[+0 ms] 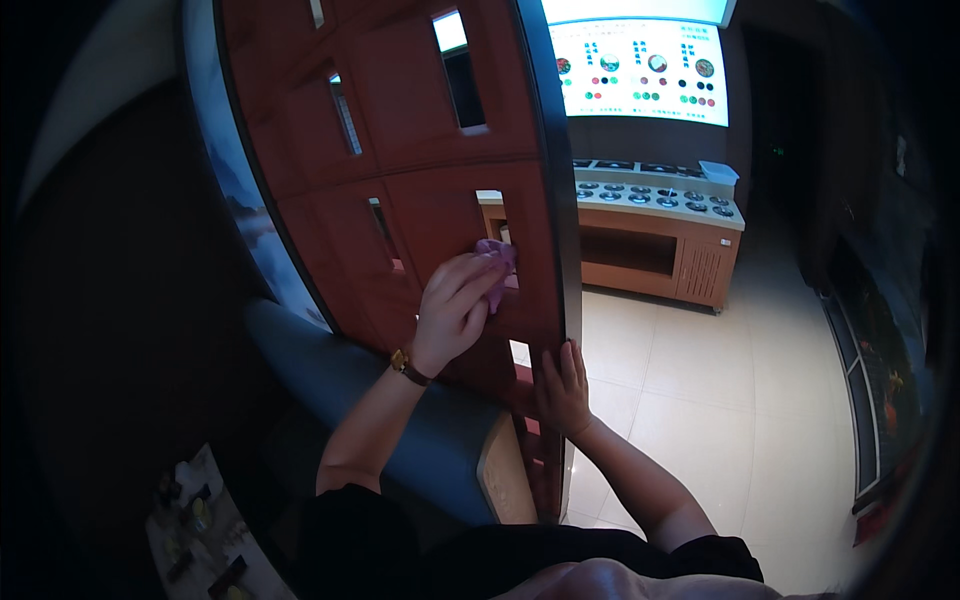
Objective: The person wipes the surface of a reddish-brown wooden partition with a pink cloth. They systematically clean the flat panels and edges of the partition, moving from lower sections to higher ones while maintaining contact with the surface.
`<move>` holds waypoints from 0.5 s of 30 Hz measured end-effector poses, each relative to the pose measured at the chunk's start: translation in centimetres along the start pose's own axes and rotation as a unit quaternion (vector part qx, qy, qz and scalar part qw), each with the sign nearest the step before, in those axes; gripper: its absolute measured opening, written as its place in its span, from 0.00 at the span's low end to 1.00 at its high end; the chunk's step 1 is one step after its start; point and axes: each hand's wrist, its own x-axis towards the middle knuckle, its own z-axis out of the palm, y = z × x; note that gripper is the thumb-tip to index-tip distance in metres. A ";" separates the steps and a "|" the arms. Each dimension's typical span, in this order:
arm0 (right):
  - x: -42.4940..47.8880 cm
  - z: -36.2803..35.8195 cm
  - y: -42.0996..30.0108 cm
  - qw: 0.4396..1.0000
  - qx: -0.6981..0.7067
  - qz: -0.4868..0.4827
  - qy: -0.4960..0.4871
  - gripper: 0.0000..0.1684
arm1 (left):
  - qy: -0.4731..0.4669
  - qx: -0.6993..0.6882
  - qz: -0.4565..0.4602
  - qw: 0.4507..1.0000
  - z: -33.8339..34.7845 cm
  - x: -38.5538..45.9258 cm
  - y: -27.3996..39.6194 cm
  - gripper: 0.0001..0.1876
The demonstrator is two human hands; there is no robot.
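My left hand (455, 307), with a watch (409, 367) on its wrist, holds a purple cloth (495, 259) against a red partition panel (435, 214). The cloth covers part of a narrow upright slot (491, 201) cut through the panel. Lower and to the right, my right hand (564, 390) rests against the dark edge (559, 187) of the same partition, its fingers upward and no object visible in it. Several more slots pierce the red surface, and light shows through some of them.
A padded blue bench seat (375, 420) runs along the partition's foot. Items stand on a table (217, 540) at lower left. Beyond the partition, a sauce counter (652, 225) with round wells sits below a lit menu screen (637, 71). Pale floor tiles (697, 390) stretch out on the right.
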 end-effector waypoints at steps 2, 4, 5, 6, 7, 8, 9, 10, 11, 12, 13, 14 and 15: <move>0.1 -0.2 0.1 1.000 -0.005 0.007 0.000 0.31 | 0.089 0.022 -0.007 0.996 -0.8 2.6 1.7 0.27; 0.0 -0.4 0.1 1.000 0.007 0.002 -0.010 0.31 | 0.142 0.059 -0.016 0.988 -1.0 4.8 3.4 0.28; 0.0 -0.5 0.0 1.000 0.014 -0.001 -0.015 0.31 | 0.140 0.075 -0.023 0.987 -0.4 5.6 3.9 0.30; -0.1 -0.5 -0.2 0.999 0.025 0.000 -0.020 0.31 | 0.117 0.054 -0.037 0.991 0.8 6.0 4.3 0.30; -0.2 -0.5 -0.1 0.999 0.033 0.000 -0.023 0.30 | 0.096 0.030 -0.050 0.994 2.1 6.3 4.4 0.31; -0.2 -0.4 0.0 0.999 0.042 0.000 -0.026 0.30 | 0.100 0.026 -0.047 0.994 3.3 5.9 4.9 0.30; -0.2 -0.5 0.3 0.999 0.033 0.003 -0.026 0.30 | 0.104 0.017 -0.039 0.994 4.4 5.3 5.3 0.28; -0.2 -0.5 0.0 0.999 0.034 0.005 -0.027 0.30 | 0.071 0.027 0.009 0.997 4.5 4.4 5.5 0.26; -0.2 -0.4 -0.2 0.999 0.036 0.006 -0.028 0.30 | 0.036 0.037 0.056 0.997 4.4 3.5 5.7 0.25; -0.1 -0.5 -0.1 0.999 0.026 -0.004 -0.021 0.31 | -0.026 0.019 0.076 0.997 4.0 3.3 6.8 0.23; -0.1 -0.5 0.0 0.999 0.022 -0.001 -0.023 0.31 | -0.058 -0.023 0.108 0.992 3.8 3.1 7.0 0.24; 0.0 -0.6 0.1 1.000 0.017 0.002 -0.026 0.32 | -0.049 0.000 0.124 0.991 3.4 2.9 6.5 0.24; -0.1 -0.6 0.2 1.000 0.010 0.005 -0.028 0.32 | -0.038 0.022 0.141 0.989 2.9 2.7 5.9 0.25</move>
